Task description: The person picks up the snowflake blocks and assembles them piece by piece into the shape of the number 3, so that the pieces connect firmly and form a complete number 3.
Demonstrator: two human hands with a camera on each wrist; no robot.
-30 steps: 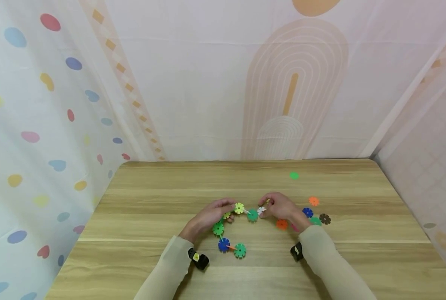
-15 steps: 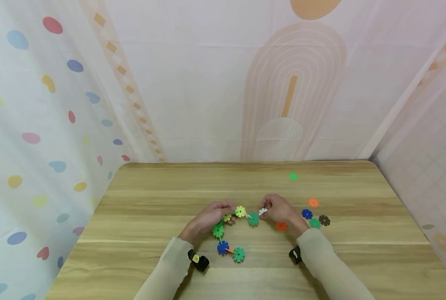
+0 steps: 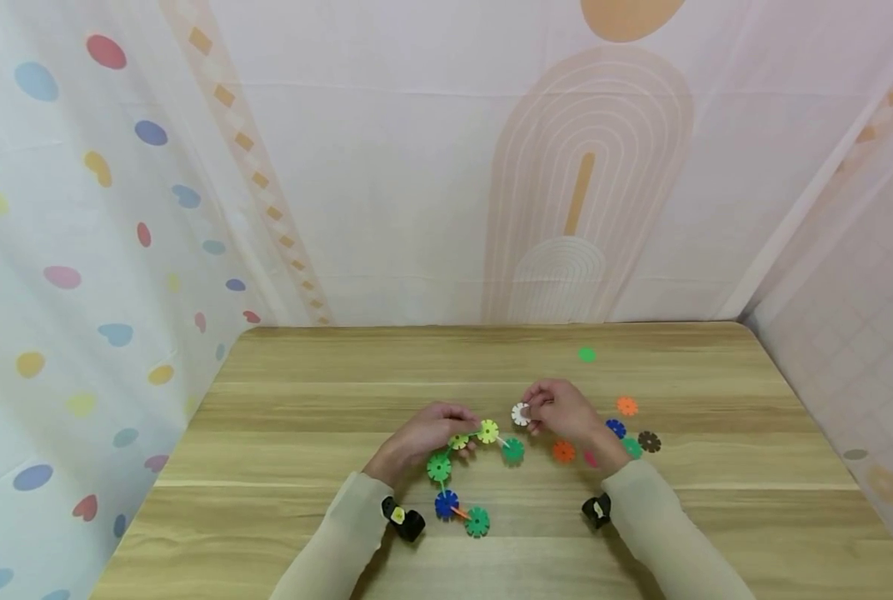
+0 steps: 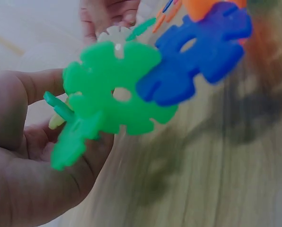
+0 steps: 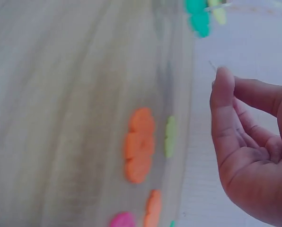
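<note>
The left hand (image 3: 424, 433) grips the upper end of a chain of snowflake discs (image 3: 457, 475), its fingers curled round the yellow-green and green pieces there, and the left wrist view shows a bright green disc (image 4: 115, 92) slotted to a blue one (image 4: 198, 52) just beyond the fingers. The right hand (image 3: 562, 412) pinches a single white disc (image 3: 521, 413) between its fingertips, held just apart from the chain's teal end disc (image 3: 513, 450). The chain curves down over the wooden surface (image 3: 304, 417) between the two sleeves, through a blue disc to a green one nearest the person. Loose discs lie by the right hand: an orange-red disc (image 3: 563, 452), another orange one (image 3: 626, 406), a dark brown one (image 3: 649, 441), and a lone green one (image 3: 586, 355) farther back
</note>
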